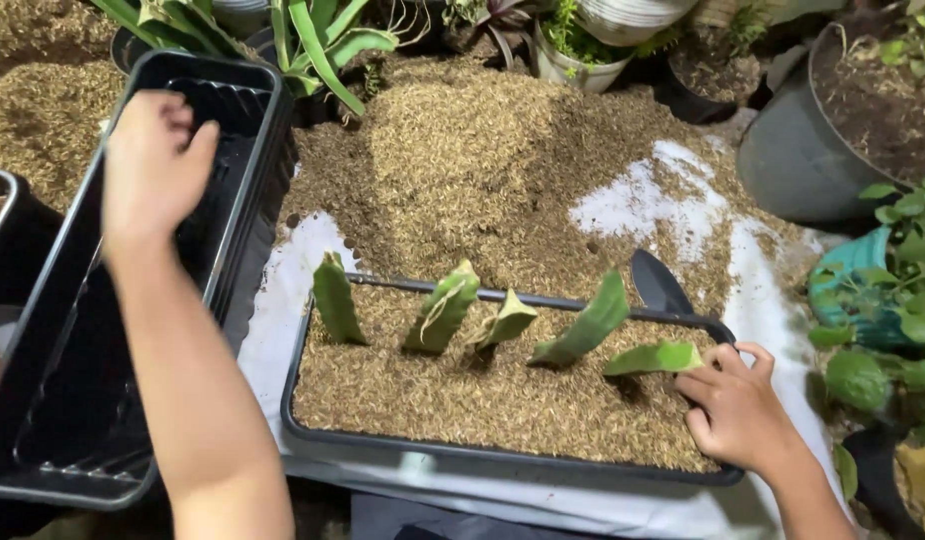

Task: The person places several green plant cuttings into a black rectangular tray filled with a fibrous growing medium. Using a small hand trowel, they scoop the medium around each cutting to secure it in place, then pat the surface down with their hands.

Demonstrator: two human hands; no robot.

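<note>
- The right hand (738,410) pinched the last green cutting (655,357) in the filled black planter (503,455), at its right end.
- The left hand (153,165), fingers curled, gripped the rim of the empty black planter (245,185).
- Pressing the husk firmly around the leaning cutting would probably steady it.
- The left fingertips were blurred; the trowel (658,283) handle was hidden.

Husk heap (483,150) on white sheet (633,200); potted plants (873,130) behind, dim light.
</note>
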